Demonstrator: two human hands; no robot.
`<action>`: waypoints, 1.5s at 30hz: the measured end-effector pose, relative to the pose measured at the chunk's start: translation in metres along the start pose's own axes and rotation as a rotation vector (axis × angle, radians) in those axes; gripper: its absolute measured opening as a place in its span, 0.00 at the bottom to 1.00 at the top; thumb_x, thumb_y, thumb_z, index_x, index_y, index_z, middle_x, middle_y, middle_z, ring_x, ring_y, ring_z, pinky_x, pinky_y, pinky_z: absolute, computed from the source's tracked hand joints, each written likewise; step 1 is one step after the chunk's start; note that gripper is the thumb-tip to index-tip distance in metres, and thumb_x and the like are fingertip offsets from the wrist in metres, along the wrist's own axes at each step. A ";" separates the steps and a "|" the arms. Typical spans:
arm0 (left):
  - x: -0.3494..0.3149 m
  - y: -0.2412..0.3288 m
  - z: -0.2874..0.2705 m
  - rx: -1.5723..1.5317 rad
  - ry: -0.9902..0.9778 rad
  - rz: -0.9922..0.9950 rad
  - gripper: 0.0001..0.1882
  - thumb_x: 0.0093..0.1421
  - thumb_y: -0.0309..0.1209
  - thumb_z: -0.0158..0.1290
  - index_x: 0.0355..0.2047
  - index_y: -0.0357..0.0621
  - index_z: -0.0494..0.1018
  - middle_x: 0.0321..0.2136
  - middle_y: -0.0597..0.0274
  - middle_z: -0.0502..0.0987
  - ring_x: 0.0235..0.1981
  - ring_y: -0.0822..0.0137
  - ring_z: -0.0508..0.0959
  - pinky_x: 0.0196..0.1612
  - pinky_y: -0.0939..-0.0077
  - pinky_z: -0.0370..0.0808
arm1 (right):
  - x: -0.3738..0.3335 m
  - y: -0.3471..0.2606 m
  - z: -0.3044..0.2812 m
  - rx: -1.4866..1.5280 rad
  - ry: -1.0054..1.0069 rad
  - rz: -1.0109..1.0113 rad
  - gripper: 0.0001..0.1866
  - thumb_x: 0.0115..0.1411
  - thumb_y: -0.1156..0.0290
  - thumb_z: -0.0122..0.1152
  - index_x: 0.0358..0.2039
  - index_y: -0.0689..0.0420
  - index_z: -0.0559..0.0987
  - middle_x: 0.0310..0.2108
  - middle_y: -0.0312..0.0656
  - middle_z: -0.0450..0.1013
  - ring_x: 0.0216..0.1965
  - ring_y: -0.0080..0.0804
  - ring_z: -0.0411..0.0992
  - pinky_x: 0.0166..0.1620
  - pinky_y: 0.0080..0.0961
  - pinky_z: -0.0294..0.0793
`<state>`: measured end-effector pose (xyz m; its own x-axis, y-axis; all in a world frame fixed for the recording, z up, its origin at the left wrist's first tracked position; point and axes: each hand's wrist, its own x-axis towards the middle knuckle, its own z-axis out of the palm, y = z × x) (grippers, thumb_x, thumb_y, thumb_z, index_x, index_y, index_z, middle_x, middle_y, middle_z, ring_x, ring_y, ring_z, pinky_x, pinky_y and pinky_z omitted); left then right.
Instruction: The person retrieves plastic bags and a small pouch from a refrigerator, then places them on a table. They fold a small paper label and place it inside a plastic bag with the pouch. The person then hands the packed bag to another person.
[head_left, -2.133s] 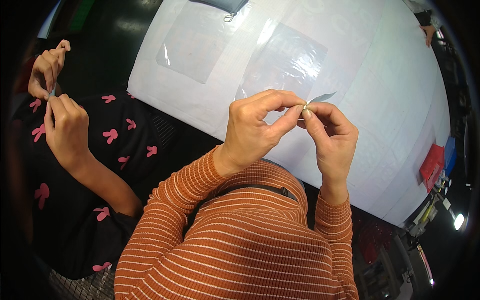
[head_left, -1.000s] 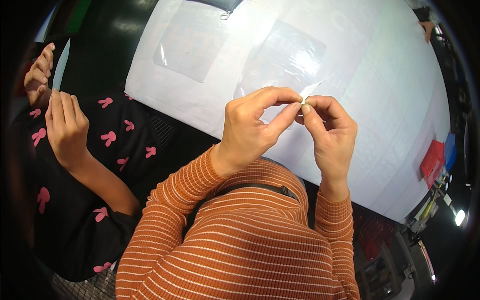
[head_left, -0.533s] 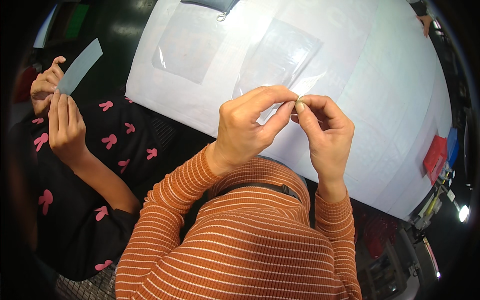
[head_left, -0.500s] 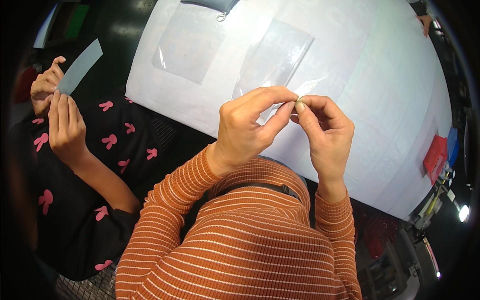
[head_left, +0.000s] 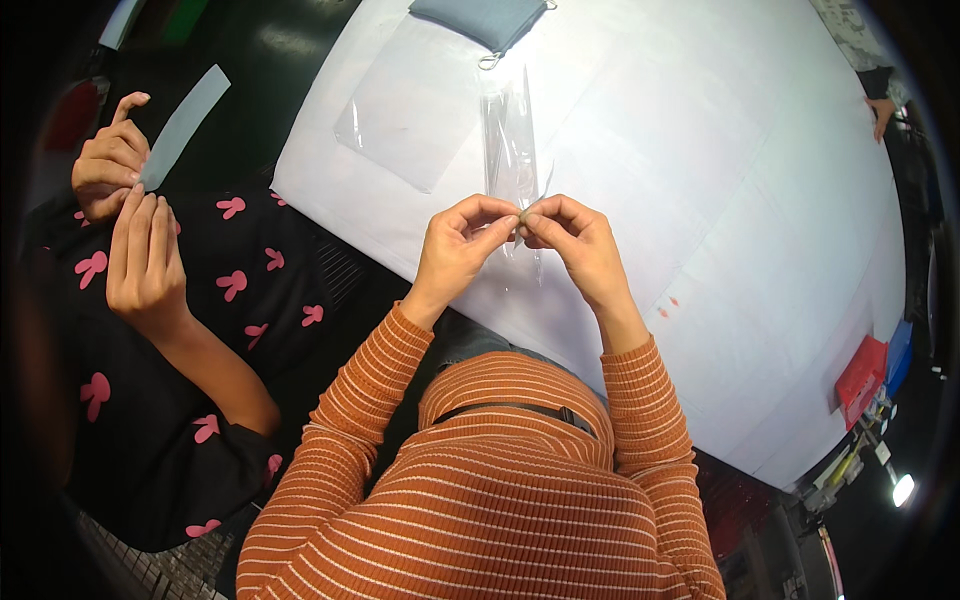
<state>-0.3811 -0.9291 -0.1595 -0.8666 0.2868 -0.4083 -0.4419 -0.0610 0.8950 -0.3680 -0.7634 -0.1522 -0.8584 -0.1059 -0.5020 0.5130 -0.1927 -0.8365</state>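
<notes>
Both my hands meet over the near part of the white table [head_left: 640, 190], fingertips almost touching. My left hand [head_left: 462, 245] is closed in a pinch, thumb against forefinger, at a clear plastic bag [head_left: 510, 140]. Opposite it, my right hand [head_left: 580, 245] pinches at the same spot. The bag stretches away from my fingertips as a narrow, shiny, creased band, and part of it hangs below them. A thin whitish sliver sticks up beside my right fingertips; whether it belongs to the bag I cannot tell.
Another clear plastic sheet [head_left: 408, 125] lies flat to the left. Beyond it is a blue-grey pouch [head_left: 485, 18] with a ring. A co-worker's hands [head_left: 135, 200] hold a grey-blue strip [head_left: 185, 125] at the left. Red [head_left: 862, 380] and blue containers stand at the right edge.
My hands have moved left and drawn level with each other. The bag, broad and flat before, now shows as a narrow band. My view has shifted, showing more of the pouch.
</notes>
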 end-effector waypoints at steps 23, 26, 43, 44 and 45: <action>0.013 -0.047 -0.179 0.017 0.186 0.160 0.06 0.58 0.28 0.49 0.31 0.40 0.73 0.59 0.52 0.61 0.60 0.61 0.61 0.58 0.65 0.60 | 0.163 0.052 0.071 -1.236 0.173 -0.820 0.35 0.46 0.59 0.68 0.53 0.52 0.64 0.52 0.48 0.58 0.56 0.47 0.56 0.50 0.44 0.62; 0.058 -0.078 -0.217 -0.110 0.227 0.186 0.08 0.59 0.29 0.49 0.37 0.39 0.73 0.62 0.56 0.57 0.62 0.62 0.57 0.60 0.64 0.56 | 0.241 0.011 0.130 -1.153 0.057 -0.967 0.39 0.48 0.58 0.65 0.61 0.35 0.59 0.64 0.46 0.46 0.66 0.49 0.40 0.61 0.58 0.45; 0.071 -0.078 -0.210 -0.368 0.283 0.180 0.06 0.56 0.29 0.52 0.30 0.40 0.72 0.58 0.52 0.61 0.62 0.53 0.59 0.60 0.55 0.58 | 0.353 0.020 0.193 -1.352 -0.181 -1.003 0.09 0.56 0.67 0.55 0.38 0.47 0.77 0.48 0.33 0.69 0.60 0.34 0.57 0.62 0.60 0.41; 0.069 -0.077 -0.206 -0.356 0.273 0.169 0.05 0.56 0.29 0.52 0.30 0.40 0.72 0.58 0.52 0.61 0.61 0.53 0.59 0.60 0.55 0.58 | 0.348 0.016 0.192 -1.333 -0.149 -1.096 0.07 0.55 0.70 0.56 0.36 0.48 0.77 0.46 0.32 0.69 0.59 0.33 0.58 0.62 0.60 0.42; 0.066 -0.075 -0.203 -0.342 0.261 0.157 0.05 0.56 0.29 0.52 0.30 0.40 0.72 0.57 0.53 0.62 0.61 0.53 0.60 0.60 0.56 0.58 | 0.341 0.011 0.190 -1.312 -0.114 -1.188 0.06 0.53 0.72 0.56 0.33 0.50 0.76 0.45 0.32 0.70 0.58 0.33 0.59 0.61 0.60 0.42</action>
<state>-0.4516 -1.0993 -0.2901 -0.9392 0.0007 -0.3435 -0.3137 -0.4093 0.8568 -0.6567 -0.9870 -0.2907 -0.7042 -0.5748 0.4168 -0.7073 0.6190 -0.3413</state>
